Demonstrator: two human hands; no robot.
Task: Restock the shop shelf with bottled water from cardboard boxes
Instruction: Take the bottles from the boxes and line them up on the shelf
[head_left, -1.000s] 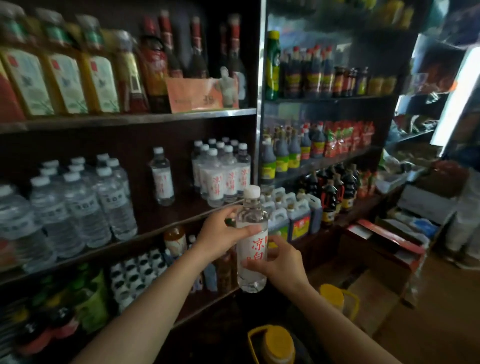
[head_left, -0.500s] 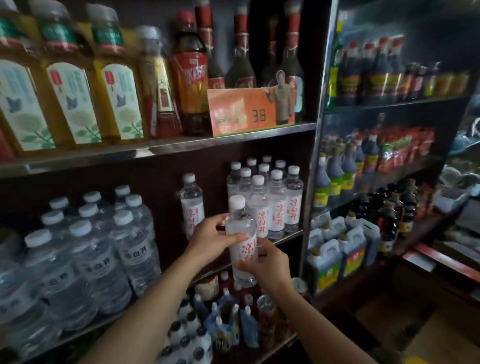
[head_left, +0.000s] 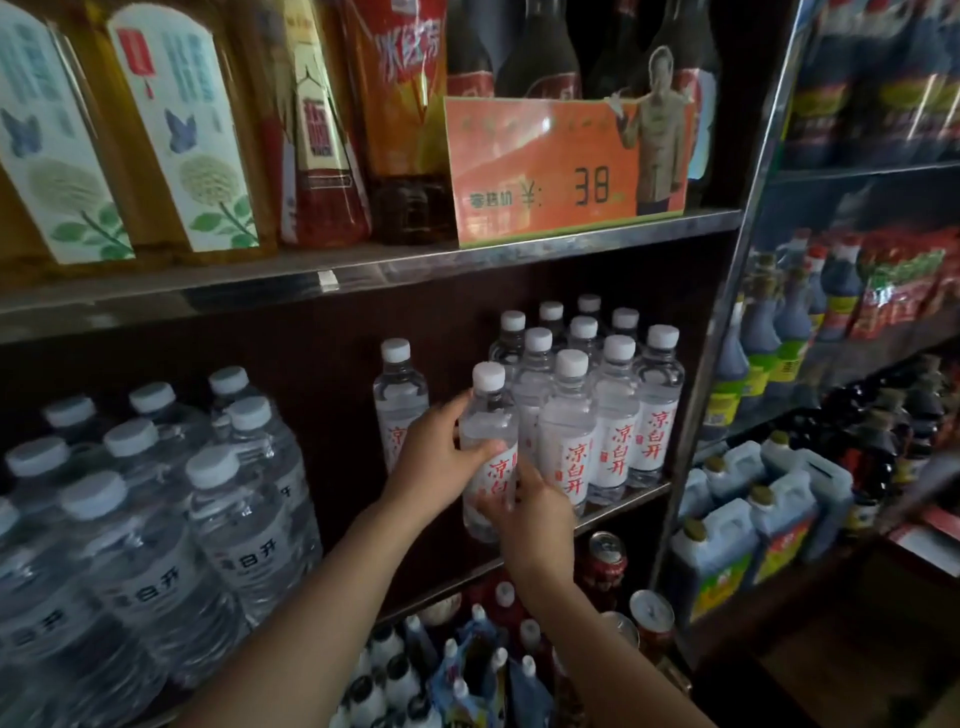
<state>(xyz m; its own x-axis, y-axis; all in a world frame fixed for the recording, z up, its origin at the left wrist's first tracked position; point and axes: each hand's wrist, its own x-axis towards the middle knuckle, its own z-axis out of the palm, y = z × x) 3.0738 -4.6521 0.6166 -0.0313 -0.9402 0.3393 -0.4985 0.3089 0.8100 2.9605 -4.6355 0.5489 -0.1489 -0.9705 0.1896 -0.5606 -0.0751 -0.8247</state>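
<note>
Dim shop shelf (head_left: 613, 499), part-stocked: your left hand (head_left: 436, 457) and right hand (head_left: 535, 512) clasp water bottle (head_left: 488, 441) beside standing cluster (head_left: 602, 415); gap left to fill.

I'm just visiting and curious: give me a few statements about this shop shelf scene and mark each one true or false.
1. Both hands hold one water bottle. True: the left hand grips its upper body, the right hand its lower part.
2. The held bottle has no cap. False: it has a white cap.
3. The orange price sign reads 38. True.
4. The sign stands on the same shelf as the small water bottles. False: it stands one shelf above.
5. Larger water bottles stand to the left. True.
</note>
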